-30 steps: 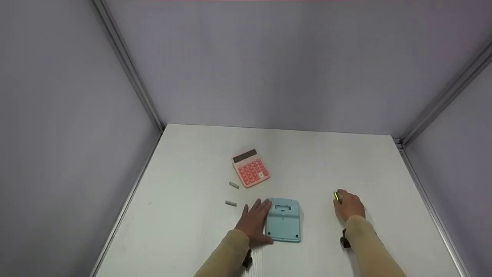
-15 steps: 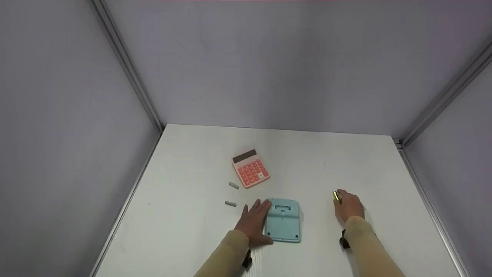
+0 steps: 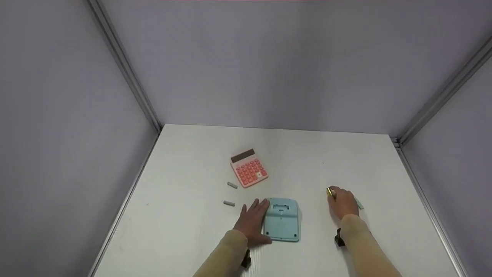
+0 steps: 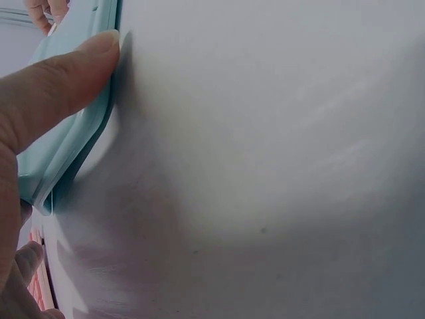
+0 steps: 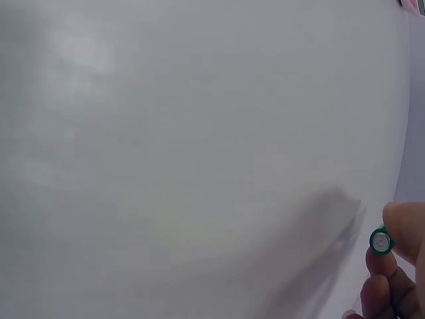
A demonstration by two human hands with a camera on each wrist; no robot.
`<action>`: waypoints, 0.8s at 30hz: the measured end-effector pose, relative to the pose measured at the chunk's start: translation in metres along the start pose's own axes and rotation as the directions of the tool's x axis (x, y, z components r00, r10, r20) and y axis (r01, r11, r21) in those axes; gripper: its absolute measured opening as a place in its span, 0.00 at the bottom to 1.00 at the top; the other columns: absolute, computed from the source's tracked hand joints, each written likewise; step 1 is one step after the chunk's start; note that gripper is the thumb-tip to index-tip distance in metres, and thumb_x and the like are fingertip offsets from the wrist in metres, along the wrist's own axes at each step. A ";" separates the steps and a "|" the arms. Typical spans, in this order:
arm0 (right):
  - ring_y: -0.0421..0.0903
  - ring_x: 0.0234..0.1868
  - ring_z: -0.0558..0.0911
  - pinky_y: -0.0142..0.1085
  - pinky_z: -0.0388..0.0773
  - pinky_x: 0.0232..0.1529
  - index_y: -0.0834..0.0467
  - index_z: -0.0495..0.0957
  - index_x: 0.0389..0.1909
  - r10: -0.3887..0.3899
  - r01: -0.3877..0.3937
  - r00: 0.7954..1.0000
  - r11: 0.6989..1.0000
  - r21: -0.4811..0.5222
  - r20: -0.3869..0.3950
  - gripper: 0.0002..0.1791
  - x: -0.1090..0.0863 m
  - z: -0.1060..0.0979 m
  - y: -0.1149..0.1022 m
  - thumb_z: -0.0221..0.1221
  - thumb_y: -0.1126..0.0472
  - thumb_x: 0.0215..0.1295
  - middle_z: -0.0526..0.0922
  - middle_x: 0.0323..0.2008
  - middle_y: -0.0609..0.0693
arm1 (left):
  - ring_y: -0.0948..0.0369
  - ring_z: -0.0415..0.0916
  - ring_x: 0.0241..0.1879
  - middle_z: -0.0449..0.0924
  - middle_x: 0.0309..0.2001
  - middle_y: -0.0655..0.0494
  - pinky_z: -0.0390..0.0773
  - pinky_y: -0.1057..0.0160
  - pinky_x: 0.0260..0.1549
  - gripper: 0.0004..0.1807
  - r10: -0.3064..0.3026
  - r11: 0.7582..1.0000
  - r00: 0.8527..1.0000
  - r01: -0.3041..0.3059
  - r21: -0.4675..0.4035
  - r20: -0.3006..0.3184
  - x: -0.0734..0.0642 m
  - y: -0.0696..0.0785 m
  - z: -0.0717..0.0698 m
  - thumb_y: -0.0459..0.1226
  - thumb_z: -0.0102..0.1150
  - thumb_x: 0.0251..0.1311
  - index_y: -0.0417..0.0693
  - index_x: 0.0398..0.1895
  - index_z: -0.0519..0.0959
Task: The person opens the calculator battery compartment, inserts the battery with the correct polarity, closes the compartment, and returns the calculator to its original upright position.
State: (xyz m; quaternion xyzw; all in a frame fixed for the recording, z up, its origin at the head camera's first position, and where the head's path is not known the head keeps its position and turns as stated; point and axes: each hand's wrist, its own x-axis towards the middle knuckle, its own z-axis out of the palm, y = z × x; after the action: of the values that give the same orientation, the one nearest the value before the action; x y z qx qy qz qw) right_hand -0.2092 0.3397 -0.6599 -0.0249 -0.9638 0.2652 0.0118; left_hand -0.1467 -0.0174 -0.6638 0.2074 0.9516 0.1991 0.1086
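Observation:
A light blue calculator point(image 3: 281, 223) lies face down on the white table, its battery slot uncovered near the far end. My left hand point(image 3: 251, 223) is spread along its left side, fingers straight; in the left wrist view the thumb point(image 4: 66, 83) rests against the calculator's edge. To the right, my right hand point(image 3: 343, 202) pinches a battery point(image 3: 329, 192) with a gold-coloured end, held between thumb and fingers. The right wrist view shows the flat end of this battery point(image 5: 381, 242), ringed in green. A narrow pale blue strip point(image 3: 359, 204) lies just right of that hand, partly hidden by it.
A pink calculator point(image 3: 250, 169) lies face up farther back. Two small grey cylinders point(image 3: 232, 185) lie on the table left of the calculators. Grey panels point(image 3: 276, 69) wall in the back and sides of the table.
My right hand has moved slightly left with the battery, exposing more of the pale blue strip beside it. The left hand keeps its place at the blue calculator.

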 end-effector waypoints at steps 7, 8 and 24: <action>0.61 0.49 0.77 0.56 0.74 0.51 0.61 0.73 0.61 -0.047 0.047 0.999 0.999 -0.017 0.003 0.21 0.003 0.005 -0.007 0.55 0.60 0.69 0.80 0.46 0.63 | 0.57 0.38 0.75 0.41 0.76 0.65 0.42 0.44 0.70 0.72 0.006 1.000 1.000 -0.006 0.003 -0.012 0.001 -0.002 0.002 0.63 0.76 0.30 0.61 0.78 0.40; 0.61 0.49 0.77 0.56 0.74 0.51 0.61 0.73 0.61 -0.053 0.053 0.999 0.998 -0.023 0.004 0.21 0.003 0.005 -0.009 0.56 0.60 0.69 0.80 0.46 0.63 | 0.57 0.38 0.75 0.41 0.76 0.65 0.42 0.44 0.70 0.72 0.007 1.000 1.000 -0.007 0.009 -0.011 0.001 -0.002 0.002 0.63 0.76 0.30 0.61 0.78 0.40; 0.51 0.45 0.77 0.51 0.77 0.49 0.53 0.74 0.61 -0.200 0.199 0.979 0.979 -0.044 -0.036 0.19 0.006 -0.004 -0.057 0.57 0.60 0.69 0.80 0.43 0.54 | 0.57 0.38 0.75 0.40 0.76 0.66 0.43 0.44 0.70 0.72 0.007 1.000 1.000 -0.006 0.016 -0.004 0.002 -0.003 0.006 0.64 0.75 0.30 0.63 0.77 0.39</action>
State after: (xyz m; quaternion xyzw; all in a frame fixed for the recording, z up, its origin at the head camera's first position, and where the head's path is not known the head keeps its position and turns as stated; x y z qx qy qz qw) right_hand -0.2174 0.2934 -0.6276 0.0662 -0.9662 0.2426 0.0573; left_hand -0.1479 -0.0169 -0.6701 0.2109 0.9527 0.1923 0.1041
